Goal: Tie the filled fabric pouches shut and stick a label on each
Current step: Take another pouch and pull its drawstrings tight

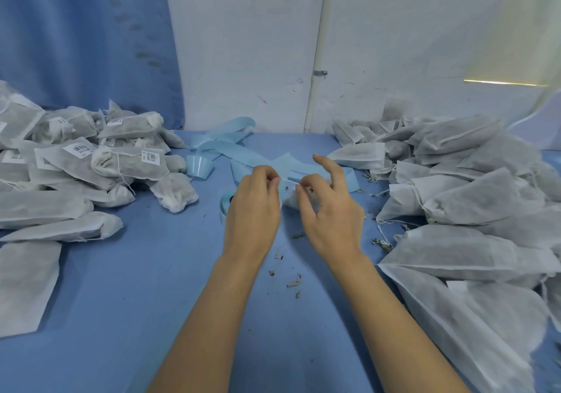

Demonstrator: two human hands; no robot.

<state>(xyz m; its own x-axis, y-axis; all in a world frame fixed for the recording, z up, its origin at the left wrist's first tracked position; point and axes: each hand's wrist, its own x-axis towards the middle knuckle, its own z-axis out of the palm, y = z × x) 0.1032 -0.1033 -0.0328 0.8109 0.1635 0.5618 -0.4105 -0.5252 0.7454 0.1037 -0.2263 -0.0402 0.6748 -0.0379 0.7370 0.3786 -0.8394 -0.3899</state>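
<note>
While the drawstring (288,181) runs taut between our left hand (253,207) and right hand (331,210), we record the stock as follows.

Pouch in work (290,200): white nonwoven, filled, lying on the blue surface (121,301) at centre frame, mostly hidden behind the hands. The left hand pinches one end of the string with curled fingers; the right hand pinches the other end between thumb and a finger, forefinger raised clear. We judge the knot to be in progress; no label shows on this pouch.

Finished lot, left of frame: labelled pouches (127,162), tied, several showing a white barcode label (80,149). Pouches at lower left show no label from this side.

Pending lot, right of frame: unlabelled pouches (470,198), a large heap with strings loose. We judge a large share of the work to be outstanding.

Sundries: spent pale-blue liner strip (230,149) curling at upper centre; a blue roll (226,203) just beside the left hand; plant crumbs (294,283) at lower centre.

Writing: barcodes and a few characters on the labels, too small to read. No brand visible.
</note>
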